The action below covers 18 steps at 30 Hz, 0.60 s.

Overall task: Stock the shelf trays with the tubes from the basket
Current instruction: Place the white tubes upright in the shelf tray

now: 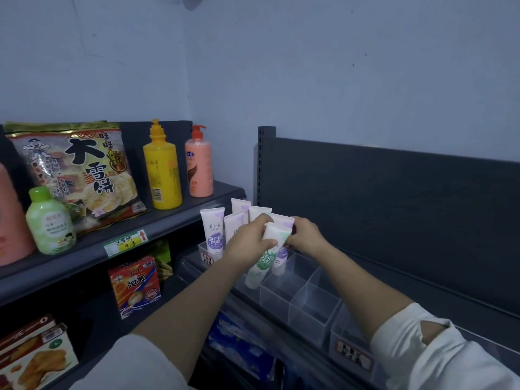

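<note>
Green tube [260, 266] in curled left hand [249, 239], right hand [305, 235] seemingly touching.

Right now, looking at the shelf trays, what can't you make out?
Head view only:
- basket: out of frame, so the tubes left cannot be counted.
- green tube: upper part covered by the left hand.
- purple tube: mostly behind the green tube.
- right hand: fingertips hidden behind the tubes, so its hold is unclear.
- tray label: blurred, unreadable.
</note>
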Tool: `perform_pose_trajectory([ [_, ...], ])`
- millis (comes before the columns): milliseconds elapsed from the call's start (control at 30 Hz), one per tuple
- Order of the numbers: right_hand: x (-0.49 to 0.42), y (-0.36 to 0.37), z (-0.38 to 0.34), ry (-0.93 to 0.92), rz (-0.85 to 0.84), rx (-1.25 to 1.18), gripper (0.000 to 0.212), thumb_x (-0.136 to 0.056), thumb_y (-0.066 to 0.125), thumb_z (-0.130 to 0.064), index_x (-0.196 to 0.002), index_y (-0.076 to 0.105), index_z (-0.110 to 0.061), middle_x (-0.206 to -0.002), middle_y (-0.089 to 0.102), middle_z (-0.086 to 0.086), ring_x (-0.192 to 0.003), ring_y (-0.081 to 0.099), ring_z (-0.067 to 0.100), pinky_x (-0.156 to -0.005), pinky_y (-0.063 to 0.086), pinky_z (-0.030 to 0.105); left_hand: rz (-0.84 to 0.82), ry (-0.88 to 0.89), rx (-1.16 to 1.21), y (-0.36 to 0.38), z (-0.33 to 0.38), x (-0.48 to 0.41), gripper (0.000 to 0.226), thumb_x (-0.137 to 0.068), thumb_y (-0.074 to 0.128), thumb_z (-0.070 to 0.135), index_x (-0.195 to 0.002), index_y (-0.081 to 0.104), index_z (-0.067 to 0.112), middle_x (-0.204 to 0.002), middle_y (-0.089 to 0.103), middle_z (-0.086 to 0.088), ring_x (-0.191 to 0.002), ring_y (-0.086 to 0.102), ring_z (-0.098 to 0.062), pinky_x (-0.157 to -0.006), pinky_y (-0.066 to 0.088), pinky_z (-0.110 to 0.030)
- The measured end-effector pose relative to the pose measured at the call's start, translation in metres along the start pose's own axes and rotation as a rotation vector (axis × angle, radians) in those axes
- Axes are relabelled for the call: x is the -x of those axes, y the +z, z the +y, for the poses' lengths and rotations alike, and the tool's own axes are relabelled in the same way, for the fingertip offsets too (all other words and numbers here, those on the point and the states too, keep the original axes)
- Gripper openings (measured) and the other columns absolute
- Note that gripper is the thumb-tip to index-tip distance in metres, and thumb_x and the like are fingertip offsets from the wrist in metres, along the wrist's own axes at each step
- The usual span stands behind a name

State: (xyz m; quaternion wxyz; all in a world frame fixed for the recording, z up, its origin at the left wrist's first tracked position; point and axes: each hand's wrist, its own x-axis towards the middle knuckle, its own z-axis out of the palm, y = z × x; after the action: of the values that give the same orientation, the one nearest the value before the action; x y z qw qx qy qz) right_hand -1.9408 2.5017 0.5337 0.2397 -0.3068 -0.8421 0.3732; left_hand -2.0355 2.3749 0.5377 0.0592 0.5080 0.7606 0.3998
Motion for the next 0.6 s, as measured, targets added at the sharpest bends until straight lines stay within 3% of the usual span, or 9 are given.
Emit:
perform_pose_trajectory([
  [100,-0.001,-0.002,0.001,0.007,-0.001,-0.012,0.024,-0.073,0.068,-0.003,-0.096,0.065,-0.007,-0.087,0.066,0.007,-0.082,0.064,0.022,-0.078,0.058,0.041,0.044,0.008,-0.031,-0.004,0.002,-0.002,0.02,-0.085,0.063,0.015,-0.102,0.052,0.019,-0.085,0.06,-0.003,-0.083,0.059,-0.026,-0.079,0.051,-0.043],
  [267,-0.001,-0.006,-0.002,0.035,0.016,-0.038,0.029,-0.073,0.069,0.0,-0.095,0.056,-0.014,-0.092,0.065,0.008,-0.089,0.066,0.026,-0.076,0.059,0.042,0.003,0.017,0.034,-0.015,-0.004,-0.001,0.02,-0.088,0.057,0.009,-0.105,0.053,0.02,-0.093,0.057,-0.007,-0.088,0.059,-0.026,-0.076,0.055,-0.045],
  [467,-0.001,-0.004,-0.008,0.023,-0.005,-0.006,0.027,-0.074,0.069,0.0,-0.095,0.056,-0.011,-0.088,0.063,0.005,-0.089,0.065,0.026,-0.081,0.057,0.045,-0.038,0.025,-0.017,-0.024,-0.008,0.0,0.019,-0.089,0.056,0.005,-0.106,0.052,0.012,-0.093,0.054,-0.003,-0.087,0.054,-0.022,-0.072,0.045,-0.031],
  [600,0.0,-0.006,-0.009,0.033,-0.008,0.022,0.025,-0.075,0.071,-0.001,-0.09,0.056,-0.014,-0.088,0.063,0.003,-0.09,0.064,0.025,-0.084,0.056,0.044,-0.035,0.031,-0.043,-0.032,-0.011,0.002,0.021,-0.086,0.058,0.004,-0.106,0.053,0.009,-0.088,0.052,0.0,-0.081,0.053,-0.021,-0.079,0.05,-0.039],
])
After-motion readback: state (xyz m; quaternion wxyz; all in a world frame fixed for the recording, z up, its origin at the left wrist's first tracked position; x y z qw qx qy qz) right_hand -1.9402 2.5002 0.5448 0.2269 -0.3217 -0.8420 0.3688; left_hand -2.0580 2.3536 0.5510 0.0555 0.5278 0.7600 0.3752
